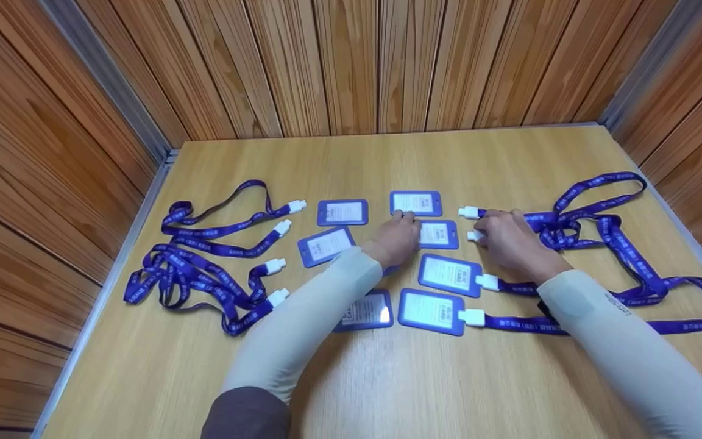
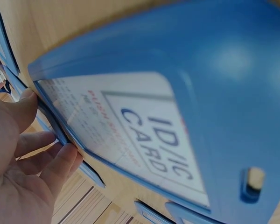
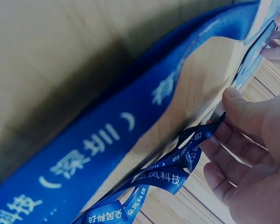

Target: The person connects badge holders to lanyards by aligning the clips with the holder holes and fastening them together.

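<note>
My left hand pinches the left end of a blue ID card holder at the middle of the table; its thumb and fingertips lie along the holder's edge in the left wrist view. Just to the right, my right hand holds the white clip of a blue lanyard between thumb and fingers. That clip points at the holder's slotted end, with a small gap between. Below, two card holders are joined to white clips on lanyards. Another loose clip lies above the right fingers.
Several blue lanyards with white clips lie bunched on the left. More card holders lie mid-table, some partly hidden under the left forearm. One holder sits just beyond my left fingers. Wood-patterned walls stand around the table.
</note>
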Demonstrator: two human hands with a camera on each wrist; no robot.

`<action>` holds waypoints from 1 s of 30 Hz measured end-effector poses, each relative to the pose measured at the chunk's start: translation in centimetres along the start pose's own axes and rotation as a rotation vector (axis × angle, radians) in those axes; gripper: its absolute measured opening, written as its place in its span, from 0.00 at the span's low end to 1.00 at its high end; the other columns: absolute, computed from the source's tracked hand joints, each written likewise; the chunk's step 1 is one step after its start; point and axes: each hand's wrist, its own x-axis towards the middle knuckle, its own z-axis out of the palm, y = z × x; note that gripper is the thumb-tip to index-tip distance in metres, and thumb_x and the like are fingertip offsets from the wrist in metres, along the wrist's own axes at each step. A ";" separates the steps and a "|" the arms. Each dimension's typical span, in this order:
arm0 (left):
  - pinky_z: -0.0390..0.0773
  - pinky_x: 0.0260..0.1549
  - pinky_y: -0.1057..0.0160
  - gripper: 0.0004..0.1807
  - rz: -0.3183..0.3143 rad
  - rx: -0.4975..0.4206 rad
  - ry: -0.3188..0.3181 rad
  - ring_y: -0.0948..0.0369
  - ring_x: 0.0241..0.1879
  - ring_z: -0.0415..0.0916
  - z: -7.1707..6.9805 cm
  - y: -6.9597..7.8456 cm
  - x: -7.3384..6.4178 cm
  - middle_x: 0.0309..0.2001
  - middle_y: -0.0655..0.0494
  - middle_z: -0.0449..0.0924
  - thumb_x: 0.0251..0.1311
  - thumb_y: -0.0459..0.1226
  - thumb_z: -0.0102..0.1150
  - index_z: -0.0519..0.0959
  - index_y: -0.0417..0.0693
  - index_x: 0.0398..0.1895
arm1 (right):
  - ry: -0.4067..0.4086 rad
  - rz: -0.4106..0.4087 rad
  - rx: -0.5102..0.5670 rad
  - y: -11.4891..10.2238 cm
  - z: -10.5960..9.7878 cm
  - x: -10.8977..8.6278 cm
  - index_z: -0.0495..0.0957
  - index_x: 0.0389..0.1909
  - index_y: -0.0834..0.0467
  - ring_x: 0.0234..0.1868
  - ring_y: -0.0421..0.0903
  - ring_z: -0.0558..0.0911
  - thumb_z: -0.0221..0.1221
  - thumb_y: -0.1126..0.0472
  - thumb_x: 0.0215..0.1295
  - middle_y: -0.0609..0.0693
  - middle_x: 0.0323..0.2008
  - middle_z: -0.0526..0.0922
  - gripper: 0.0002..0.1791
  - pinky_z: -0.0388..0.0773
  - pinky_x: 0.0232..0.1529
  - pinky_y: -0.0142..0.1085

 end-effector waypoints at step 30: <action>0.69 0.68 0.57 0.27 0.000 -0.020 -0.010 0.52 0.71 0.64 -0.1 -0.1 -0.1 0.72 0.47 0.66 0.80 0.46 0.46 0.65 0.44 0.76 | -0.023 -0.043 0.012 -0.4 0.5 1.1 0.85 0.55 0.59 0.44 0.52 0.76 0.59 0.66 0.73 0.53 0.49 0.84 0.13 0.69 0.50 0.48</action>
